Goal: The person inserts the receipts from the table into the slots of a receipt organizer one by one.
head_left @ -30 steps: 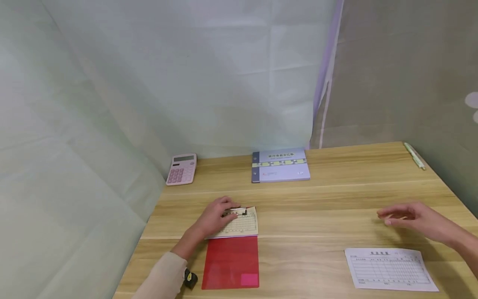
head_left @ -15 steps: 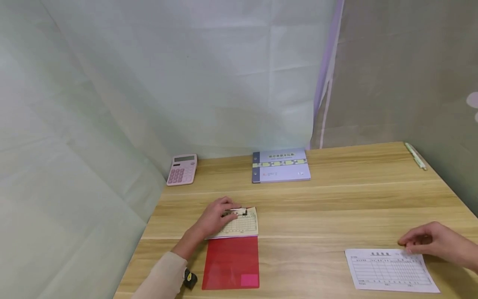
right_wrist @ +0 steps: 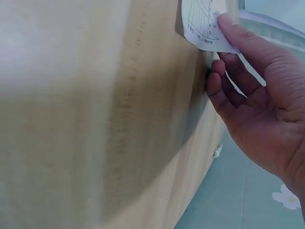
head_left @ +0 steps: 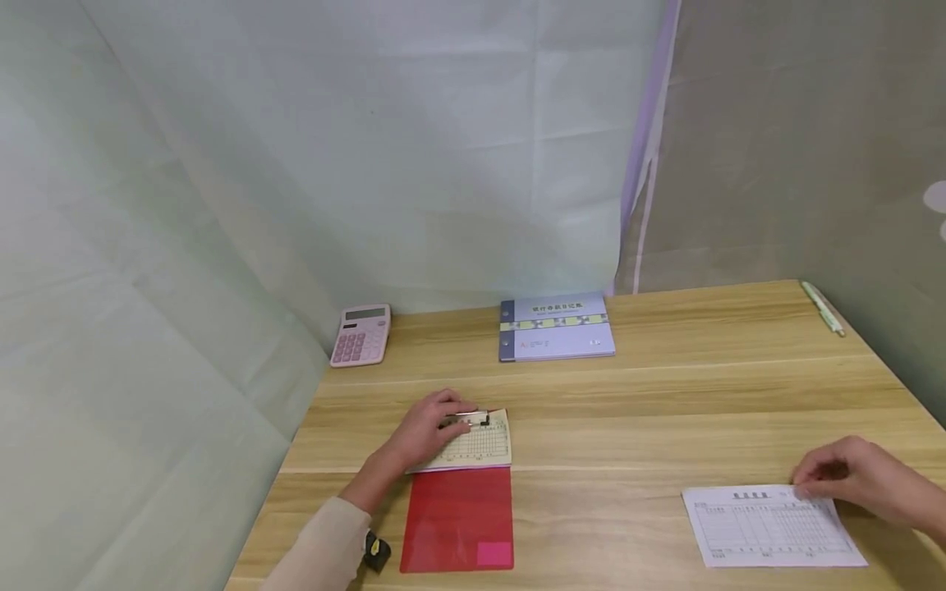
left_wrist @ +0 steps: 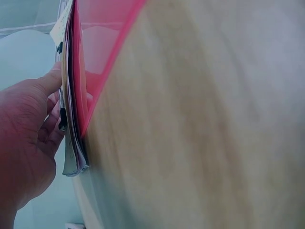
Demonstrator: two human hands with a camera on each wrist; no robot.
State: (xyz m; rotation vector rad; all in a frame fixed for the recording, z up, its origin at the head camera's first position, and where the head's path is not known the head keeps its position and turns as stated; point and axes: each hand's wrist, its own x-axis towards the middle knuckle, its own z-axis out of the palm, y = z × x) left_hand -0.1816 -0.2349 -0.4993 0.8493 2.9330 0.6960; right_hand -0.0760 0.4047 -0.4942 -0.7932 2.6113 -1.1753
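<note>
In the head view a red clipboard lies left of centre with cream printed slips under its metal clip. My left hand grips its upper end at the clip, thumb across the slips. From the left wrist, the hand is seen beside the slips' edges and the see-through red board; some fingertips are hidden. At front right lies a white printed form. My right hand pinches its far right corner, thumb on top; the form bends up slightly there.
A pink calculator stands at the back left of the wooden table. A lilac account book lies at the back middle, a pale green pen at the far right edge. A small black object sits by the left sleeve.
My right hand has come down and towards me onto the white form's corner and pinches it. The form has shifted slightly. My left hand stays on the clipboard.
</note>
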